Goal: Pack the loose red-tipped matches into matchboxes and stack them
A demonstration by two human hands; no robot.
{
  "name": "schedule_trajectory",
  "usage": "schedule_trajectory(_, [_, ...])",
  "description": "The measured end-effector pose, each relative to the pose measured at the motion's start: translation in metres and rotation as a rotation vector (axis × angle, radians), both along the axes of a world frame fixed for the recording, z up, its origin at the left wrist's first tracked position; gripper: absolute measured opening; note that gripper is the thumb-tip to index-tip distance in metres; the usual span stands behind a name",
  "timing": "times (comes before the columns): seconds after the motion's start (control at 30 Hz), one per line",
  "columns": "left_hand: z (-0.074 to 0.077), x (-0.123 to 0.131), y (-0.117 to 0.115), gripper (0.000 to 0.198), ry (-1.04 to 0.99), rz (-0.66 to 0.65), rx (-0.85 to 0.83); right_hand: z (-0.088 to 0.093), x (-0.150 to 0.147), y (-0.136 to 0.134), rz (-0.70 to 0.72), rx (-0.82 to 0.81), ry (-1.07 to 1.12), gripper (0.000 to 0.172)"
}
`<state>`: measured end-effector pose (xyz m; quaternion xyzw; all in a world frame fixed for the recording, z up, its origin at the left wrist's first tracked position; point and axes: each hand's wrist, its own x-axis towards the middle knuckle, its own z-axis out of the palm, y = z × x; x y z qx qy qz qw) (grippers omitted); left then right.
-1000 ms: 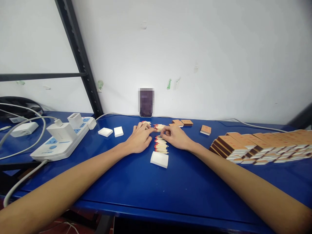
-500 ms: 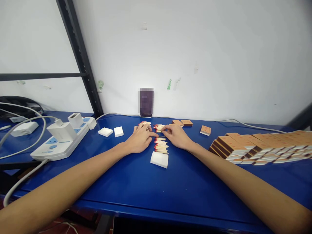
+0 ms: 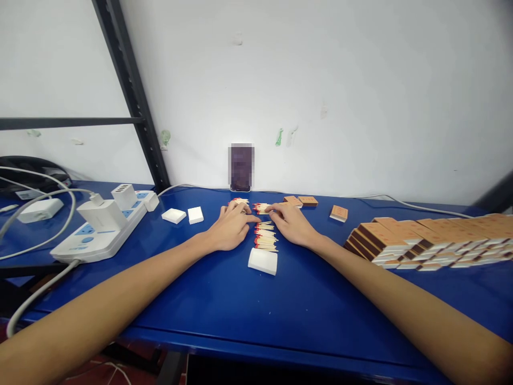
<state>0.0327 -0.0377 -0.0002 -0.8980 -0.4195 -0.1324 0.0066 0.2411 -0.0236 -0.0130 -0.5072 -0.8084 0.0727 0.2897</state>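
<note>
Red-tipped matches (image 3: pixel 266 243) lie in a column of small groups on the blue table, above a white tray (image 3: pixel 263 261). From the left, my left hand (image 3: pixel 230 227) reaches the column with its index finger stretched out and touching matches at its upper part. Opposite it, my right hand (image 3: pixel 293 223) has its fingertips at the ends of the upper matches (image 3: pixel 261 207); whether it grips any is too small to tell. More matches (image 3: pixel 239 201) lie behind my left hand. Two white trays (image 3: pixel 173 216) (image 3: pixel 195 215) rest further left.
Stacked matchboxes (image 3: pixel 393 238) fill the right side. Single matchboxes (image 3: pixel 339 213) (image 3: pixel 308 201) lie near the back. A phone (image 3: pixel 241 167) leans on the wall. A power strip (image 3: pixel 108 230) with plugs and cables is on the left, beside a black metal frame (image 3: pixel 134 91).
Near the fingertips, matches at the upper part of the column show slightly more. Both hands keep nearly the same place and pose; the view has shifted slightly.
</note>
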Motion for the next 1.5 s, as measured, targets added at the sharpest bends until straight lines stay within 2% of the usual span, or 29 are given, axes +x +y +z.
schedule_trajectory(0.97, [-0.0006, -0.0002, -0.0016, 0.044, -0.033, 0.042, 0.034, 0.0002, -0.0022, 0.0008, -0.02, -0.006, -0.072, 0.027])
schedule_trajectory(1.2, [0.0031, -0.0018, 0.0, 0.044, 0.039, -0.069, -0.025, -0.0011, -0.001, 0.0023, -0.014, -0.024, -0.075, 0.025])
schedule_trajectory(1.5, [0.0007, -0.0023, 0.0035, 0.047, 0.082, -0.065, -0.092, -0.0005, -0.0012, 0.0022, -0.016, -0.034, -0.032, 0.019])
